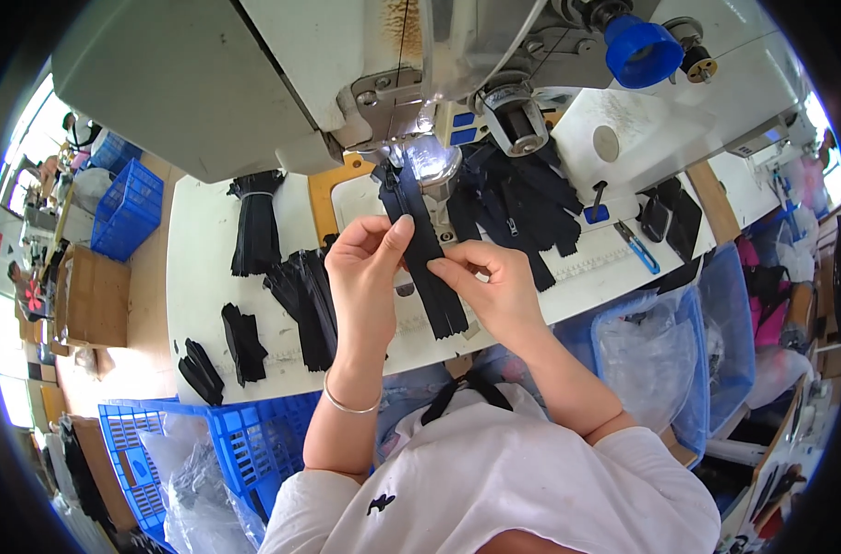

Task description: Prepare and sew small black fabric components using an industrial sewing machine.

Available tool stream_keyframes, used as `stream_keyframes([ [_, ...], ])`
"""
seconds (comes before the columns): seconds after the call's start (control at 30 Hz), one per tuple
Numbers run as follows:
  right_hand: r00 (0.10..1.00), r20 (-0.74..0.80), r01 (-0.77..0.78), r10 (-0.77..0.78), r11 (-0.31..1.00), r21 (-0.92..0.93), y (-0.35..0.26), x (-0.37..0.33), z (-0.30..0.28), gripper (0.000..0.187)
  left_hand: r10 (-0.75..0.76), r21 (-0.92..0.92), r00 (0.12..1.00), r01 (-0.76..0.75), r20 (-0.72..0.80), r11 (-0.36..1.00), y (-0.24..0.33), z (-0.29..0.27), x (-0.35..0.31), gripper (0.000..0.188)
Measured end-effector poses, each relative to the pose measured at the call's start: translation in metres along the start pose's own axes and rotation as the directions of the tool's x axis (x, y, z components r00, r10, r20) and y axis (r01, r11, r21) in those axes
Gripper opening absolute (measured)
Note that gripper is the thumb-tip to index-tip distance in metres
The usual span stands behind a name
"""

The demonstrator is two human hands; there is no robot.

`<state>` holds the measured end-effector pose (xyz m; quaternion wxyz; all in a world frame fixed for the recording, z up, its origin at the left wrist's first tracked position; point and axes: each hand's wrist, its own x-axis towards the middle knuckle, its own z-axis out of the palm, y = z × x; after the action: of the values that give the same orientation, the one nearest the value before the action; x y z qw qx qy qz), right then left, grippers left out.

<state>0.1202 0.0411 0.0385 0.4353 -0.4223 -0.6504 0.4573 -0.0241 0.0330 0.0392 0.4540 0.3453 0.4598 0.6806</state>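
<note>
White shirt, below the fingers, carries a dark emblem with no lettering I can make out. Left hand and right hand each pinch the black zipper between them, thumb against forefinger. Just beyond the fingertips its far end lies by the sewing machine; uneven pull could skew it, and fingers drifting closer could be jabbed. Right of them, a ruler strip has markings too small to read.

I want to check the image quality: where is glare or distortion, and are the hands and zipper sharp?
All in the head view: strong glare under the sewing machine; washed-out bright patches along the left rim; the front edge of the white tabletop bends, corners black; left hand, right hand and black zipper fairly sharp, background at both sides softer.
</note>
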Motion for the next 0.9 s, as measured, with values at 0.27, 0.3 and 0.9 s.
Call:
stream_keyframes([
  [0.27,1.0,0.022,0.003,-0.002,1.0,-0.014,-0.003,-0.002,0.001,0.017,-0.126,-0.218,0.992,0.13,0.032,0.967,-0.005,0.0,0.0,0.008],
  [0.3,1.0,0.018,0.004,-0.004,1.0,-0.009,-0.004,-0.001,0.001,0.017,-0.105,-0.199,0.994,0.107,0.02,0.974,-0.004,0.001,0.0,0.009],
  [0.9,0.997,-0.07,0.039,-0.036,0.998,0.041,-0.006,0.039,0.012,0.019,0.098,-0.076,0.988,-0.107,-0.115,0.991,0.003,0.003,0.086,0.006],
])
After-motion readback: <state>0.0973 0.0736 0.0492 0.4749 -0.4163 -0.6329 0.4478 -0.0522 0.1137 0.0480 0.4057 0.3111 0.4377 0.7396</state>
